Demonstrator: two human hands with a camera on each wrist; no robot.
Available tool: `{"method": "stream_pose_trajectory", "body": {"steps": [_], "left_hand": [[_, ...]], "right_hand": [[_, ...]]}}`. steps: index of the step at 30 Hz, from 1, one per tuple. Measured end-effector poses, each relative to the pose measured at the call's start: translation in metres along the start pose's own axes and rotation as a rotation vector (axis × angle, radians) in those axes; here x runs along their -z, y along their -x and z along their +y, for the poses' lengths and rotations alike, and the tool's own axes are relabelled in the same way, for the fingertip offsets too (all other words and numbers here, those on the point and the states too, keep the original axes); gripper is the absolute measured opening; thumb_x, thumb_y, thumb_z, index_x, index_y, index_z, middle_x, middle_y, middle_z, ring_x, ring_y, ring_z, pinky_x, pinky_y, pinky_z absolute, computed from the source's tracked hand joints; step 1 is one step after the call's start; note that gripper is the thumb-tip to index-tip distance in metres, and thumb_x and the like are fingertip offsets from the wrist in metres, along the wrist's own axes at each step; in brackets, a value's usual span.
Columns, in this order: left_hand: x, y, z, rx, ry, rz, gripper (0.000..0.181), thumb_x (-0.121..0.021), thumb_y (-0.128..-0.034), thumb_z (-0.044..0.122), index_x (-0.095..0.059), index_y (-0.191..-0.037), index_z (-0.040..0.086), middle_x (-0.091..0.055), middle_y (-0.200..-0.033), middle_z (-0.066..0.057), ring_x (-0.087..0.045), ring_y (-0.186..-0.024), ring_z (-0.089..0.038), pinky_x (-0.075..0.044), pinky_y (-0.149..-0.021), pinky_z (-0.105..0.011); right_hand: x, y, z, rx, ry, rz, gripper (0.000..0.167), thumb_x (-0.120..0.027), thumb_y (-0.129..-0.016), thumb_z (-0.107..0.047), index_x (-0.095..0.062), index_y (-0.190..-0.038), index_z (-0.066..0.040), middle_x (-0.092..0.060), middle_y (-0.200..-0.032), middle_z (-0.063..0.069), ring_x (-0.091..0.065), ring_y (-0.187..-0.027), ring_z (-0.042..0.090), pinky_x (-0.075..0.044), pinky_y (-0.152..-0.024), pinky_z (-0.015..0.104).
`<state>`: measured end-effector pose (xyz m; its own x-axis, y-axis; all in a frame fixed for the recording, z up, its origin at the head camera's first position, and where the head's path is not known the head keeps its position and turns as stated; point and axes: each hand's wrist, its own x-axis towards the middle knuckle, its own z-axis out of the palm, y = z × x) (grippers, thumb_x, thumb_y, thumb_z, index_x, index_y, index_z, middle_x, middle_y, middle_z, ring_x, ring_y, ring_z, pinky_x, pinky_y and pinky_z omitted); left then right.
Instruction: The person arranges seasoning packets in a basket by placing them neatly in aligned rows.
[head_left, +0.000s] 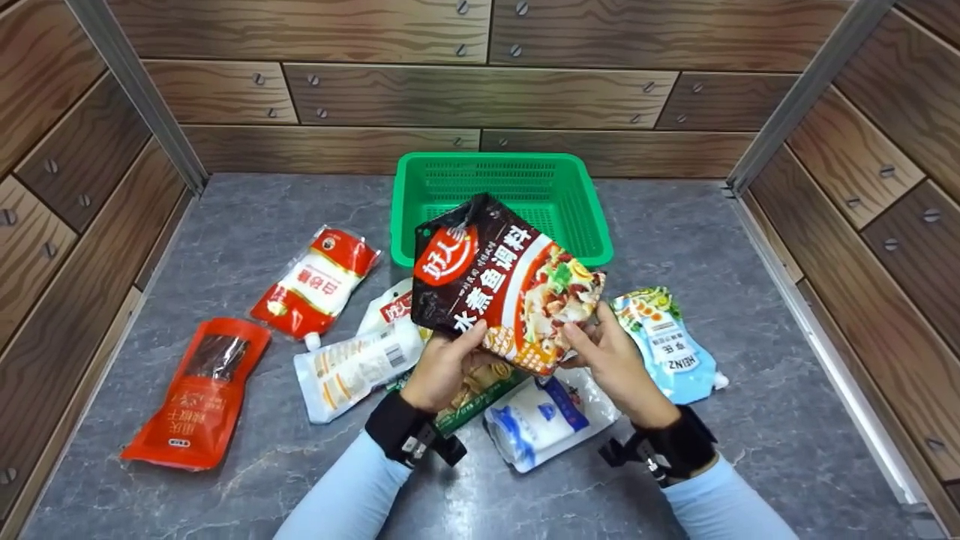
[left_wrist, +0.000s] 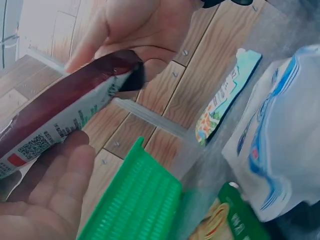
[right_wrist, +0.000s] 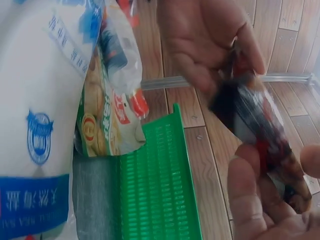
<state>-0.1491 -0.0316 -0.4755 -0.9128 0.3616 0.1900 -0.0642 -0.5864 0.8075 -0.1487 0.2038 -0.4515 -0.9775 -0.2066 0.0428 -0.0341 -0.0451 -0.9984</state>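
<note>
Head view: a flat, dark-brown plastic pouch (head_left: pixel 504 281) is gripped between left hand (head_left: pixel 441 369) and right hand (head_left: pixel 616 364), thumbs on its front.

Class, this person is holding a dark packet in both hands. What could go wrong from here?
The left hand and right hand grip the dark packet near its lower edge, so it might tip or slip.
The packet hides part of the green basket in the head view, so moving forward could bump it.
The white bag lies below the packet there; lowering the hands might disturb it.
</note>
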Motion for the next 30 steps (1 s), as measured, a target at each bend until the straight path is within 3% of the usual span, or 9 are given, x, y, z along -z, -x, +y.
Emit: {"method": "stream_pose_trajectory", "body": {"steps": [3, 8, 11, 14, 16, 19, 22, 30], "left_hand": [[-0.005, 0.001, 0.005, -0.03, -0.024, -0.005, 0.047, -0.047, -0.1016, 0.017, -0.032, -0.143, 0.0, -0.051, -0.132, -0.019, -0.06, -0.108, -0.033, -0.051, -0.085, -0.046], [-0.012, 0.004, 0.014, -0.044, -0.062, -0.004, 0.049, -0.048, -0.1017, 0.021, -0.032, -0.143, -0.001, -0.053, -0.13, -0.018, -0.062, -0.105, -0.031, -0.052, -0.084, -0.045], [-0.014, 0.006, 0.021, -0.039, -0.102, 0.005, 0.052, -0.049, -0.1012, 0.024, -0.032, -0.143, -0.001, -0.055, -0.128, -0.017, -0.065, -0.1, -0.028, -0.053, -0.081, -0.044], [-0.013, 0.006, 0.028, -0.042, -0.166, 0.009, 0.052, -0.048, -0.1016, 0.025, -0.033, -0.143, -0.001, -0.055, -0.129, -0.018, -0.064, -0.104, -0.028, -0.052, -0.086, -0.043], [-0.012, 0.005, 0.032, -0.048, -0.224, 0.019, 0.05, -0.047, -0.1019, 0.024, -0.034, -0.143, -0.001, -0.054, -0.13, -0.019, -0.062, -0.108, -0.028, -0.05, -0.09, -0.043], [-0.01, 0.004, 0.04, -0.063, -0.337, 0.037, 0.049, -0.047, -0.1018, 0.023, -0.036, -0.142, -0.002, -0.053, -0.132, -0.019, -0.057, -0.117, -0.027, -0.044, -0.099, -0.041], [-0.008, 0.003, 0.046, -0.062, -0.44, 0.038, 0.048, -0.048, -0.1015, 0.024, -0.039, -0.141, -0.001, -0.054, -0.133, -0.016, -0.055, -0.119, -0.025, -0.041, -0.102, -0.038], [-0.003, 0.002, 0.059, -0.045, -0.554, -0.011, 0.048, -0.05, -0.101, 0.028, -0.041, -0.142, 0.005, -0.054, -0.134, -0.01, -0.053, -0.121, -0.02, -0.039, -0.103, -0.036]], "right_hand": [[0.005, 0.002, 0.001, -0.04, 0.02, -0.023, 0.056, -0.057, -0.098, -0.02, -0.029, -0.147, -0.019, -0.059, -0.119, 0.019, -0.063, -0.096, 0.032, -0.055, -0.073, 0.044], [0.011, 0.006, 0.005, -0.108, 0.05, -0.083, 0.04, -0.053, -0.1, -0.021, -0.044, -0.133, 0.0, -0.062, -0.104, 0.019, -0.064, -0.074, 0.028, -0.055, -0.069, 0.042], [0.013, 0.007, 0.007, -0.139, 0.054, -0.136, 0.039, -0.049, -0.102, -0.024, -0.047, -0.125, 0.008, -0.061, -0.102, 0.018, -0.064, -0.068, 0.025, -0.055, -0.068, 0.044], [0.017, 0.006, 0.007, -0.161, 0.038, -0.148, 0.044, -0.049, -0.102, -0.026, -0.041, -0.13, 0.006, -0.06, -0.108, 0.02, -0.065, -0.075, 0.026, -0.054, -0.072, 0.05], [0.021, 0.005, 0.005, -0.161, 0.023, -0.111, 0.044, -0.05, -0.102, -0.026, -0.037, -0.135, 0.001, -0.057, -0.113, 0.019, -0.065, -0.085, 0.027, -0.053, -0.077, 0.052], [0.027, 0.004, -0.001, -0.126, 0.009, -0.007, 0.041, -0.052, -0.1, -0.022, -0.037, -0.135, -0.006, -0.052, -0.117, 0.016, -0.06, -0.098, 0.027, -0.051, -0.082, 0.051], [0.032, 0.001, -0.01, -0.056, 0.029, 0.054, 0.036, -0.053, -0.1, -0.017, -0.039, -0.129, -0.003, -0.05, -0.12, 0.015, -0.054, -0.106, 0.025, -0.05, -0.086, 0.045], [0.032, -0.009, -0.032, 0.054, 0.234, -0.053, 0.041, -0.059, -0.096, -0.011, -0.041, -0.131, 0.002, -0.05, -0.129, 0.015, -0.049, -0.118, 0.027, -0.046, -0.095, 0.032]]}}
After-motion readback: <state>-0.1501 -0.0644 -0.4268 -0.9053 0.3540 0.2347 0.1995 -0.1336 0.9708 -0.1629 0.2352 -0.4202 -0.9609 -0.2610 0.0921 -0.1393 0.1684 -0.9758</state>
